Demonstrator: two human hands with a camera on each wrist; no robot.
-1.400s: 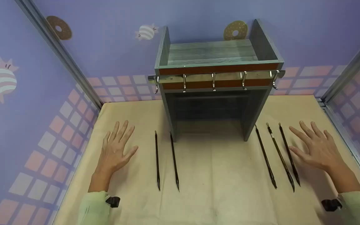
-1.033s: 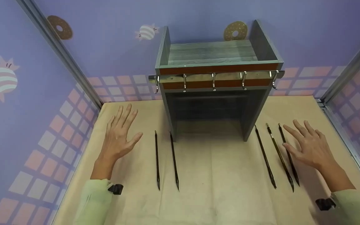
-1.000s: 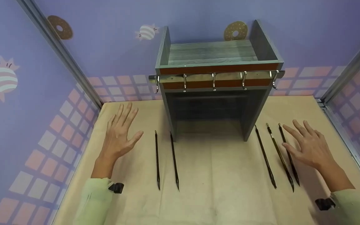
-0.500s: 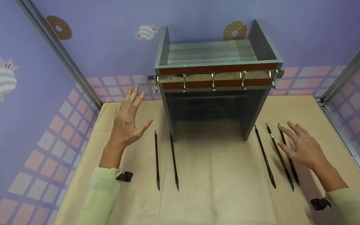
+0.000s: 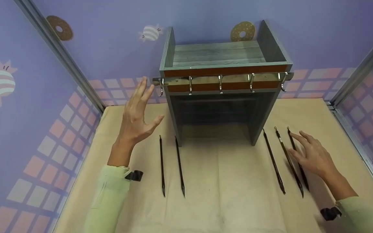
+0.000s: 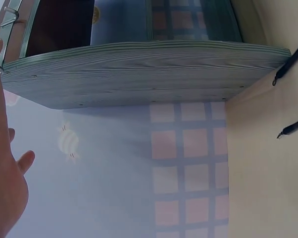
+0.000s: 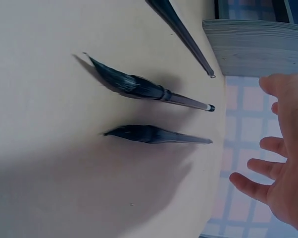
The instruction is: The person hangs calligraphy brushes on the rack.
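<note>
At lower right of the head view, the right hand [image 5: 312, 155], its grip spread wide and holding nothing, hovers over the rightmost brush [image 5: 298, 158], whose long axis runs up-down the worktop [image 5: 231, 194], far from the raised, open left hand [image 5: 138, 116].

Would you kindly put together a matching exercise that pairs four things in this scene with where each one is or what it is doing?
Column one:
1. left hand
2. right hand
3. pair of brushes
4. row of metal hooks

Column two:
A. fixed along the front of the grey wooden rack
B. lying on the beige table cover, left of the rack
C. raised in the air, fingers straight, beside the rack's left side
D. low over the three brushes right of the rack, fingers spread

Pairs: 1-C, 2-D, 3-B, 4-A
</note>
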